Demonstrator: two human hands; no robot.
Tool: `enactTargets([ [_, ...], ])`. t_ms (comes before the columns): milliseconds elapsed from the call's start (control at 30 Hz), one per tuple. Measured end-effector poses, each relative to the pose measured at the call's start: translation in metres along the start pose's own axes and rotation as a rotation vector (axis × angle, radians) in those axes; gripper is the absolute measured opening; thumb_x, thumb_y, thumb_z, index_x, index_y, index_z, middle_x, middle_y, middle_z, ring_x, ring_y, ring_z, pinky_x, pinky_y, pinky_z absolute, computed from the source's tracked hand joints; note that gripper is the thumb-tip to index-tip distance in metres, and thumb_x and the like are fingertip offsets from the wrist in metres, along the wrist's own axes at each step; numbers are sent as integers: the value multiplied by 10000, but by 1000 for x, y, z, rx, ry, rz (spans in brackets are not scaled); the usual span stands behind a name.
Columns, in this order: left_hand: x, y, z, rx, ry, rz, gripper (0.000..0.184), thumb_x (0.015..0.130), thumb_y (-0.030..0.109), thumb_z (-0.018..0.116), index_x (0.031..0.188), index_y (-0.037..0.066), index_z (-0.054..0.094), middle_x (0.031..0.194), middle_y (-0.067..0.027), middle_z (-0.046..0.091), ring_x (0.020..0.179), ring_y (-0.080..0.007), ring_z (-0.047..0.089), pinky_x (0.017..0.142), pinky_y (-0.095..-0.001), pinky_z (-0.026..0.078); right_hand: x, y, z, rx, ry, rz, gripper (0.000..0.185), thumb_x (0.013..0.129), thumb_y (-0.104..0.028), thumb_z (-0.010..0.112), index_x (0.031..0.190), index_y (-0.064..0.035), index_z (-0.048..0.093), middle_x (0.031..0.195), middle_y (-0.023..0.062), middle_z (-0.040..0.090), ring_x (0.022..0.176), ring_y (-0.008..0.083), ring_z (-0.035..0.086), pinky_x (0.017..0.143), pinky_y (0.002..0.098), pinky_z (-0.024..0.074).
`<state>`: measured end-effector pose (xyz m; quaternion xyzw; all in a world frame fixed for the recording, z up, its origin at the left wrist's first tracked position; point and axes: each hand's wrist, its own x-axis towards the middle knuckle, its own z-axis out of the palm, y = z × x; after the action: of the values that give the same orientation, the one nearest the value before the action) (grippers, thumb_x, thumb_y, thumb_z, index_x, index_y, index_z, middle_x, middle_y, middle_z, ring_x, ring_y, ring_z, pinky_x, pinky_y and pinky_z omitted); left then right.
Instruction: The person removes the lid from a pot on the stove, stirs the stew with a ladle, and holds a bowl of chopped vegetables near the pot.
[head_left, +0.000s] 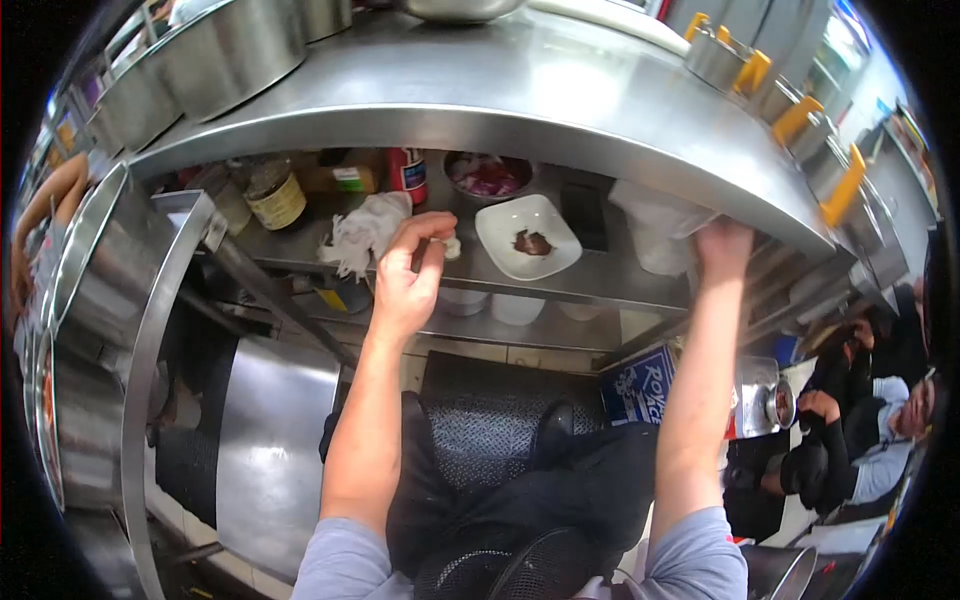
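Observation:
My left hand [410, 265] is over the lower shelf with its fingers curled. At its fingertips is a small white piece [452, 247], too small to name. Just right of it stands a white square bowl [492, 232] with a dark brown paste [532, 243] in the bottom. My right hand [722, 245] reaches under the upper counter's edge, beside a whitish container [657, 245] with a clear plastic bag [660, 205] over it. The fingers of this hand are hidden there. A crumpled white cloth [368, 232] lies left of my left hand.
Behind the bowl are a metal bowl of chopped red onion [490, 175], a red container [407, 175] and a labelled jar [275, 195]. The steel counter edge [480, 125] overhangs the shelf. Large pots [215, 60] stand at left. A person [870, 430] is at right.

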<state>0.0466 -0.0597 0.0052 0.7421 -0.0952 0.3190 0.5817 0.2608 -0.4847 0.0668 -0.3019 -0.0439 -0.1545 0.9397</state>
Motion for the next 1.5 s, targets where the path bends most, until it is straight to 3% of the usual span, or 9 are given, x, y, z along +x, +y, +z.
enactTargets([
  [67,-7,22,26,-243,-101,-176,390,986,-15,599,1374,19,603,1318,-126,651,1209,-210,639,1006,-340,527,-65,13,46,-139,64,102,394,1105,-173,464,1420,63,489,1406,212,601,1322,305,575,1171,471,446],
  [233,-27,80,77,-155,-332,-8,1528,649,326,1018,1681,172,-97,1731,-237,62,1584,-428,188,1193,-605,375,-181,48,89,-97,-349,262,312,1050,-14,462,1322,-16,615,1154,130,699,1067,229,683,955,397,586],
  [367,-31,78,79,-60,-297,15,704,882,105,788,1506,32,471,1374,-213,655,1278,-333,651,1074,-420,501,-218,46,105,-126,-470,384,294,1034,5,527,1307,51,624,1157,128,702,1093,224,680,987,371,548],
  [500,-28,90,48,-11,-287,-94,428,895,46,731,1299,-4,599,1154,-197,736,1092,-323,738,949,-400,562,-243,14,119,-750,-756,-77,547,899,-22,750,1402,104,577,1245,111,629,1179,195,613,1042,328,485],
  [700,-23,100,7,54,-447,237,291,883,55,735,1163,27,663,971,-155,677,911,-350,686,801,-420,553,-254,22,125,-1178,-1025,-526,140,853,-13,738,956,4,644,1141,168,663,1031,302,668,918,387,529],
  [900,-24,123,-23,14,-350,300,240,927,162,747,1102,28,651,990,-107,624,1030,-327,579,911,-432,432,-246,44,100,-904,-899,-155,134,1048,-136,615,1090,-13,584,982,11,534,925,107,522,836,272,442],
  [1000,-29,139,-29,-124,-177,262,166,970,111,707,1097,31,634,968,-130,661,907,-326,670,763,-415,496,-283,24,144,-751,-863,25,404,975,0,715,1358,68,606,1227,141,683,1096,201,644,967,303,495],
  [1333,-30,150,-52,-258,-329,218,280,920,164,801,1102,5,659,958,-116,725,841,-273,699,760,-372,529,-269,17,133,-687,-802,259,219,1006,-184,679,1068,-15,555,1063,61,594,975,146,560,910,312,465],
  [1500,-26,165,-54,-204,-265,410,202,821,116,829,950,36,696,957,-128,706,909,-322,674,899,-504,524,-301,15,160,-421,-859,-74,270,885,-213,776,982,-17,616,1125,203,671,941,210,616,847,333,498],
])
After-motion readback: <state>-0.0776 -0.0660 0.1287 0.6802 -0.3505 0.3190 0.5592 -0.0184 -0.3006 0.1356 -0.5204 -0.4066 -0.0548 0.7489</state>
